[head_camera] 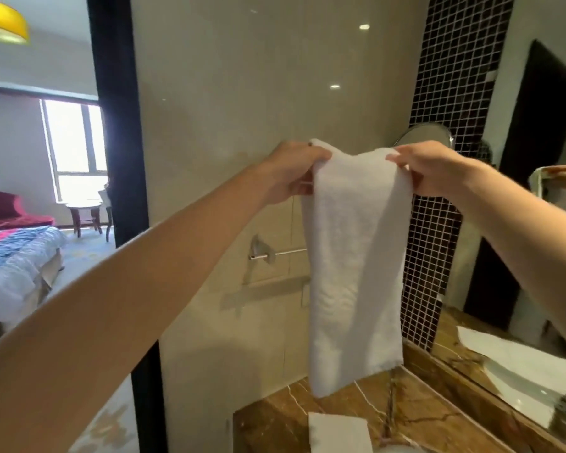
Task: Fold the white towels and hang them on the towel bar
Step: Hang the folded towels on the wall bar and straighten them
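We hold a white towel (353, 256) up in the air with both hands. Our left hand (294, 171) pinches the top left corner. Our right hand (428, 168) pinches the top right corner. Both hands are closed tight on the towel, and they are near each other, with only the width of the towel between them.

The towel is folded into a long, thin strip. It hangs straight down from our hands. Its top edge dips a little in the middle. Its bottom end hangs just above the brown counter (281, 423), and we cannot tell if it touches.

The towel bar (285, 253) is on the pale wall (242, 93), lower than our hands. We see its left end and its metal holder. The rest of the bar is hidden behind the towel. The towel is in front of the bar, not on it.

Another folded white cloth (337, 433) lies flat on the counter at the bottom, below the hanging towel.

On the right is a strip of small dark tiles (445, 93), and next to it a mirror (536, 125). In the mirror we see a white sink (517, 377).

On the left a doorway opens to a bedroom with a bed (17, 256), a small table (82, 214) and a bright window (76, 142).
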`<action>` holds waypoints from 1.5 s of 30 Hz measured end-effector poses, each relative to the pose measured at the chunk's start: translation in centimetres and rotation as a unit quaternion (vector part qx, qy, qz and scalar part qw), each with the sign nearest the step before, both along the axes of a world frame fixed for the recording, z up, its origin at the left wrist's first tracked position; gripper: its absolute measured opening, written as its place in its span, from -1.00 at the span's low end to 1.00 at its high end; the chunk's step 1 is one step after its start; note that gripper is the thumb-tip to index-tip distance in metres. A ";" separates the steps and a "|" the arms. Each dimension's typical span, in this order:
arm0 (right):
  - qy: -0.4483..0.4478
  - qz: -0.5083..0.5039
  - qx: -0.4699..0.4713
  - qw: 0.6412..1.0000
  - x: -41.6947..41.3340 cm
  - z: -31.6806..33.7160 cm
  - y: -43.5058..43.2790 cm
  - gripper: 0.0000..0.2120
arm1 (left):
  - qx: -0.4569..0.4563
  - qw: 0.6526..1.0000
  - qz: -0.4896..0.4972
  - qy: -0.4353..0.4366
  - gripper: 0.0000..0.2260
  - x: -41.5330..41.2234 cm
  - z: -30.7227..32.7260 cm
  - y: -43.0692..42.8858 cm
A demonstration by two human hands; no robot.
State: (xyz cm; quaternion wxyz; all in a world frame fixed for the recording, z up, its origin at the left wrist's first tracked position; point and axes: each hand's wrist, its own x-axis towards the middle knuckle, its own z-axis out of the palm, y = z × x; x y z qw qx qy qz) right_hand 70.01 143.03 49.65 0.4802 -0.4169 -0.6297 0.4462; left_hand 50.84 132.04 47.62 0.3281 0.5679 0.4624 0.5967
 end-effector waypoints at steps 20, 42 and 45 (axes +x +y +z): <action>-0.033 0.063 0.009 0.997 -9.8 -0.9 17.3 -0.74 | -0.070 0.991 0.113 -0.028 -0.92 -7.3 -0.5 14.3; -0.355 -0.015 0.157 0.922 -11.6 -14.7 22.5 -0.74 | -0.210 0.888 0.227 0.340 -0.87 -7.7 -11.6 19.3; -0.405 -0.009 0.212 0.890 -11.9 -15.7 22.5 -0.74 | -0.228 0.855 0.225 0.409 -0.77 -7.8 -12.7 19.2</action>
